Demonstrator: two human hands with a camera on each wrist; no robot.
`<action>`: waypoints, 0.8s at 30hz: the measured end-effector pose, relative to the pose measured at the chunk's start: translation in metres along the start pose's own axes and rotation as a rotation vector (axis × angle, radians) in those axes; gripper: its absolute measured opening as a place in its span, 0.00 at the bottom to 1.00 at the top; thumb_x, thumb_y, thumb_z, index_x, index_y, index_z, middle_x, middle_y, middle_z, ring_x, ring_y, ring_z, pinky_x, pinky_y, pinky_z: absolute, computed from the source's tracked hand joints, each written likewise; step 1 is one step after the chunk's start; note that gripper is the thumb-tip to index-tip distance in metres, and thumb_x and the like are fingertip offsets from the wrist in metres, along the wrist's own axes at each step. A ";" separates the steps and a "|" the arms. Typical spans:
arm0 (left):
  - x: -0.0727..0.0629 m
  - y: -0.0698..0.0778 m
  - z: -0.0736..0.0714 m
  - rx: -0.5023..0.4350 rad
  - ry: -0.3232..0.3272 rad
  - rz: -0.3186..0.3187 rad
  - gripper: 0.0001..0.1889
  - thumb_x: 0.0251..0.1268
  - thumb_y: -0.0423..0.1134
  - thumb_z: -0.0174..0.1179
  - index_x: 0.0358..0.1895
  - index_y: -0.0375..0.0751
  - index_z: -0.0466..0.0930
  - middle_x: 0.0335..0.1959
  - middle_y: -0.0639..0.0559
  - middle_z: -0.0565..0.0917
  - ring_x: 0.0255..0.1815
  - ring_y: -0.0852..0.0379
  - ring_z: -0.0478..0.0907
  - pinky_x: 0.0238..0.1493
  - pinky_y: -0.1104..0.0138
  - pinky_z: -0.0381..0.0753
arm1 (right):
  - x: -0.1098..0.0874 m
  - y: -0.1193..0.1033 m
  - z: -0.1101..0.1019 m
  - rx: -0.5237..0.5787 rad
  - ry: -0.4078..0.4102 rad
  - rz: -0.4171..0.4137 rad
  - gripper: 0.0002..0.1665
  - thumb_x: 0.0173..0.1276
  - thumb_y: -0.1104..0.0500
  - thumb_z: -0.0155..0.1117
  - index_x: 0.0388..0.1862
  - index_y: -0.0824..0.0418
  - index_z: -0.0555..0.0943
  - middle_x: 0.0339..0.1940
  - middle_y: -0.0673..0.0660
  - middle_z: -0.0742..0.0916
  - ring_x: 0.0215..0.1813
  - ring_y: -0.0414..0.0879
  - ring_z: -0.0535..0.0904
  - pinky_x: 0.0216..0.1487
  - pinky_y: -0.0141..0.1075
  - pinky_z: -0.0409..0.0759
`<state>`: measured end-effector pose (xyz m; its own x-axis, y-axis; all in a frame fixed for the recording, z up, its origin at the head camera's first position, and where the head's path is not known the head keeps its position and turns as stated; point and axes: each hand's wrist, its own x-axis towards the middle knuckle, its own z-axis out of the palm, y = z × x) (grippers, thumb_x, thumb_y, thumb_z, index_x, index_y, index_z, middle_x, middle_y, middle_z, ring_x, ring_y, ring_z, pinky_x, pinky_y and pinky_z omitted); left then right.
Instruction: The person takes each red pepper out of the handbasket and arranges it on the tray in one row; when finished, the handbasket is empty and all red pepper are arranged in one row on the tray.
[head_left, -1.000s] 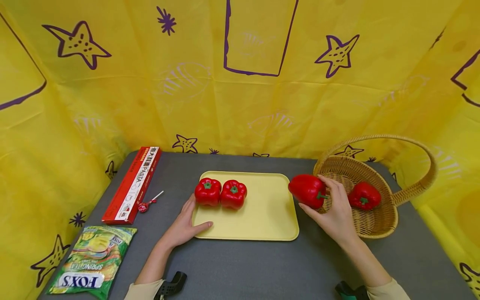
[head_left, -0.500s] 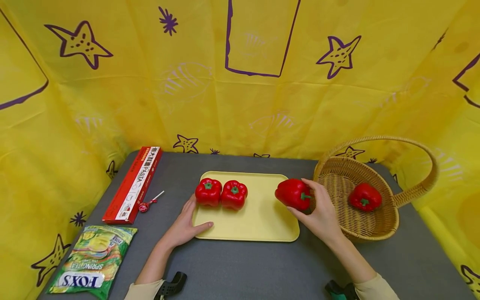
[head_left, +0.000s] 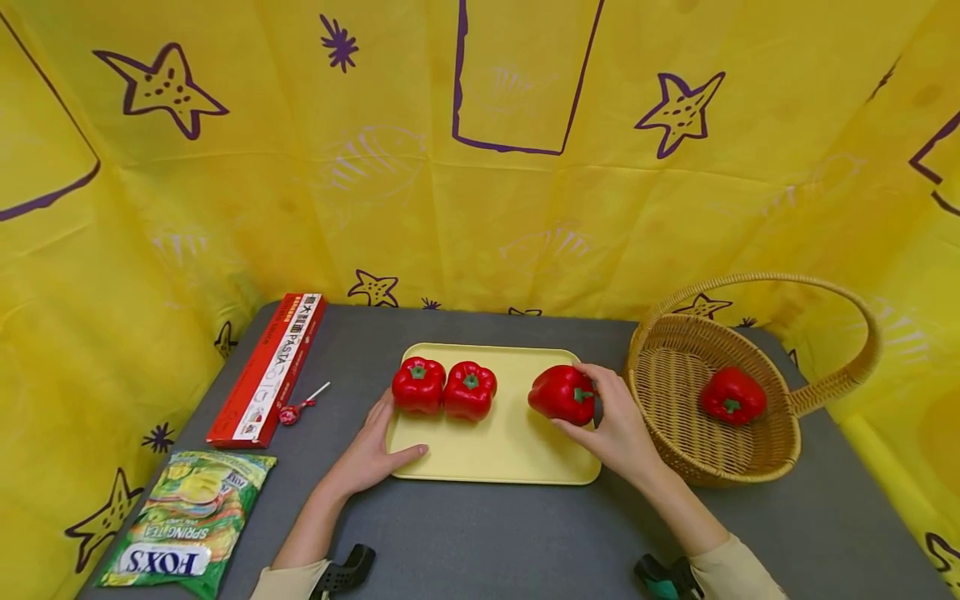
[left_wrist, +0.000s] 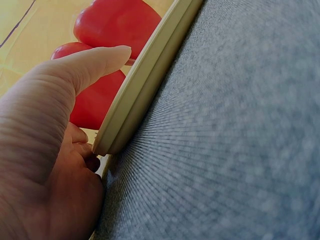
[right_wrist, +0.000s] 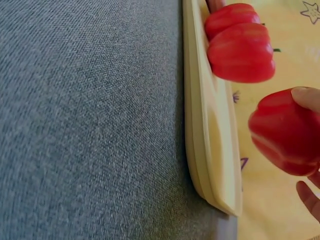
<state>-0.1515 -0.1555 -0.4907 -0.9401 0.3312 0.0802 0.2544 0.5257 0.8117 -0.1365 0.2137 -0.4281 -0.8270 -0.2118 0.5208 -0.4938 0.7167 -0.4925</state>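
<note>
My right hand (head_left: 618,425) holds a red bell pepper (head_left: 557,393), tilted on its side with its green stem toward the palm, over the right part of a yellow tray (head_left: 480,467). The right wrist view shows this held bell pepper (right_wrist: 285,132) apart from the tray's rim (right_wrist: 200,125). Two more red bell peppers, one left (head_left: 417,385) and one right (head_left: 469,390), stand side by side on the tray's left half, stems up. My left hand (head_left: 371,450) rests at the tray's left edge, fingers along the side. In the left wrist view its thumb (left_wrist: 100,65) extends by the rim.
A wicker basket (head_left: 660,392) with a tall handle stands to the right, holding one red bell pepper (head_left: 733,395). At left lie a red pasta box (head_left: 258,383), a lollipop (head_left: 291,413) and a green FOX'S bag (head_left: 187,517). Yellow cloth (head_left: 480,208) hangs behind the grey table (head_left: 480,533).
My right hand has carried its bell pepper leftward from beside the basket to above the tray's right part. My left hand has stayed at the tray's edge.
</note>
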 end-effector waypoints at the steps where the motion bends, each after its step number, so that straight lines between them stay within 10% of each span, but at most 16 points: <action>1: 0.000 0.000 0.000 -0.001 -0.001 -0.002 0.54 0.55 0.51 0.70 0.77 0.34 0.45 0.77 0.35 0.47 0.76 0.36 0.43 0.69 0.37 0.48 | 0.000 0.000 0.001 0.005 -0.012 0.003 0.49 0.42 0.55 0.85 0.62 0.65 0.71 0.56 0.59 0.79 0.56 0.52 0.73 0.53 0.51 0.77; 24: 0.000 0.000 0.000 -0.003 0.000 0.005 0.54 0.55 0.50 0.70 0.77 0.35 0.45 0.78 0.36 0.47 0.77 0.37 0.43 0.69 0.37 0.48 | 0.016 -0.008 0.022 0.050 -0.176 -0.002 0.49 0.46 0.52 0.84 0.67 0.60 0.71 0.61 0.56 0.77 0.63 0.51 0.70 0.59 0.52 0.74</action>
<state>-0.1513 -0.1555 -0.4908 -0.9389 0.3336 0.0847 0.2587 0.5217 0.8129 -0.1522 0.1897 -0.4314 -0.8579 -0.3293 0.3943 -0.5048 0.6832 -0.5277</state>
